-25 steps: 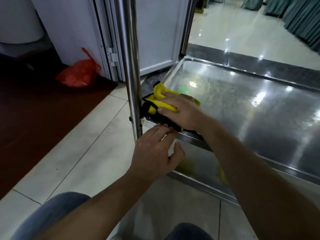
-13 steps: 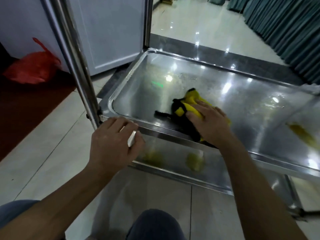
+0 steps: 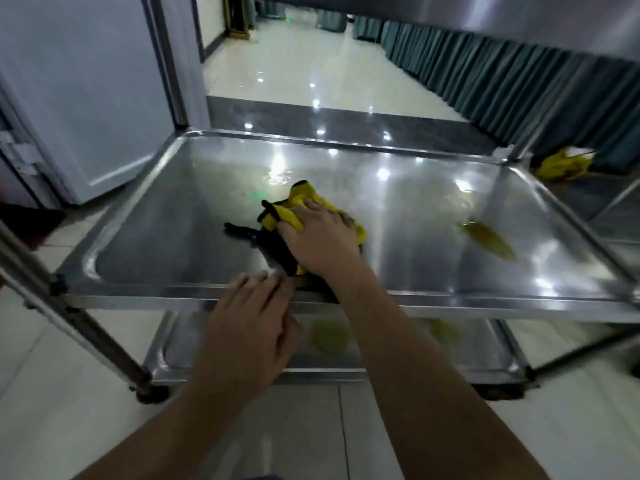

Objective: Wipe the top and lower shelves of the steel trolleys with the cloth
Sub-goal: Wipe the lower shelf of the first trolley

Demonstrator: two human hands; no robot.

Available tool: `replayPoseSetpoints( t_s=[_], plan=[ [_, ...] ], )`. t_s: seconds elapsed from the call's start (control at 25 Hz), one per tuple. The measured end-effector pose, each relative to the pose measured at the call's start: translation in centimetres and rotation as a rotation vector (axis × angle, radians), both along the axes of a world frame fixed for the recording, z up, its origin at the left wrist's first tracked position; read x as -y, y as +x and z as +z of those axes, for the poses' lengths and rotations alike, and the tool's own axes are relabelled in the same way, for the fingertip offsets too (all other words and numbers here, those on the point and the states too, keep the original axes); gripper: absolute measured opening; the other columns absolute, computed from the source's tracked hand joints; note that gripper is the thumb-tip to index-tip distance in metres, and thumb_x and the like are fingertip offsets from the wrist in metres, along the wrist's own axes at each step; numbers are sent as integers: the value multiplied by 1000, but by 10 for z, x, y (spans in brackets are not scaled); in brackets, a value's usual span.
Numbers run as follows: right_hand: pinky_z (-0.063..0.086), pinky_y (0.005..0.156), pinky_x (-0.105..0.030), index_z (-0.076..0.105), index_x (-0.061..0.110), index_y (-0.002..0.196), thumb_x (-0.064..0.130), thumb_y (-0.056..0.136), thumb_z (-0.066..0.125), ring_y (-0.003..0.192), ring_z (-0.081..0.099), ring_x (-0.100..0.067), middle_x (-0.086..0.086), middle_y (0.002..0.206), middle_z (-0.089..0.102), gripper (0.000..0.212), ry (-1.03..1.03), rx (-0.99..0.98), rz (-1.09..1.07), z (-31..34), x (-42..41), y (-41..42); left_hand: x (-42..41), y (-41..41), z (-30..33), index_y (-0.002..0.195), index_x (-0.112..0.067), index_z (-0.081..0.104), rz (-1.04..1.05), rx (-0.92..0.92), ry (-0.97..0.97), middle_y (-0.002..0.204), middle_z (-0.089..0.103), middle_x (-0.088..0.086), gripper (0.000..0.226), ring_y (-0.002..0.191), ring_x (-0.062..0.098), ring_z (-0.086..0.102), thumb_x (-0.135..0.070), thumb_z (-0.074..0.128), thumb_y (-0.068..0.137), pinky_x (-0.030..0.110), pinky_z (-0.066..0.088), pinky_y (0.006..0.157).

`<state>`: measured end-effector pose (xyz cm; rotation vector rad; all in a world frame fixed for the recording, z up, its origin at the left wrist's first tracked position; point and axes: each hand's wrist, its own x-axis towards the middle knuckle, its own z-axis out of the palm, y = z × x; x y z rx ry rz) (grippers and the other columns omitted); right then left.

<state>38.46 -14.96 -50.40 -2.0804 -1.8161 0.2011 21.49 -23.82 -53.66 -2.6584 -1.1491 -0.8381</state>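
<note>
A steel trolley stands in front of me; its middle shelf [image 3: 138, 299] is a shiny tray with a raised rim. A yellow and black cloth [image 3: 304, 202] lies bunched near the shelf's middle front. My right hand [image 3: 322, 237] presses down on the cloth and covers its right part. With its fingers spread, my left hand [image 3: 249, 323] touches the shelf's front rim just left of my right wrist. The lower shelf [image 3: 478, 351] shows beneath. A higher shelf's underside [image 3: 519, 15] crosses the top right.
The trolley's left post [image 3: 69, 313] slants down to a caster on the tiled floor. A white door [image 3: 86, 98] stands at the left. Teal curtains [image 3: 485, 71] line the right side of a hall. A yellow bundle [image 3: 562, 164] lies past the far right corner.
My right hand has slid the cloth from the shelf's front left corner to its middle. My left hand has shifted right along the front rim. My view has swung right.
</note>
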Motion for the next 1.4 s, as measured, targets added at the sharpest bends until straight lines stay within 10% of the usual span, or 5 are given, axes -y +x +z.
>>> replayPoseSetpoints(
  t_s=[0.56, 1.08, 1.4],
  plan=[
    [30, 113, -52, 57, 18, 132, 56, 96, 39, 129, 51, -38, -19, 138, 56, 55, -49, 54, -802, 6, 124, 326, -8, 7, -26, 120, 0, 71, 37, 103, 78, 127, 67, 19, 45, 117, 40, 65, -29, 43, 100, 54, 45, 106],
    [13, 120, -51, 50, 40, 142, 57, 94, 42, 147, 30, -23, 2, 159, 37, 51, -4, 3, -150, -7, 53, 149, -9, 127, 24, 124, -12, 68, -183, -132, -89, 131, 64, 12, 54, 120, 33, 60, -35, 27, 97, 45, 44, 103],
    [30, 114, -47, 46, 25, 147, 59, 97, 39, 138, 43, -34, -10, 153, 45, 61, -99, 65, -649, 4, 128, 340, -19, 157, 9, 158, -28, 30, -136, -316, -224, 162, 35, 5, 69, 148, 29, 33, -49, 1, 98, 44, 25, 123]
  ],
)
